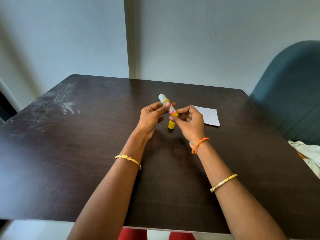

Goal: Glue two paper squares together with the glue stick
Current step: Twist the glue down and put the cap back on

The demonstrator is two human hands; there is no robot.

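Above the middle of the dark table [86,153] I hold an uncapped glue stick [167,104], its white glue tip pointing up and away. My left hand [152,116] grips the barrel between thumb and fingers. My right hand [188,122] pinches the yellow base end of the stick. The yellow cap [171,125] stands on the table just below the stick, between my hands. White paper [209,116] lies flat on the table to the right, partly hidden behind my right hand; I cannot tell whether it is one sheet or two.
A teal chair back [292,87] stands at the table's right side, with a pale cloth [306,153] on its seat near the table edge. A wall runs behind the table. White smears [67,104] mark the far left of the tabletop.
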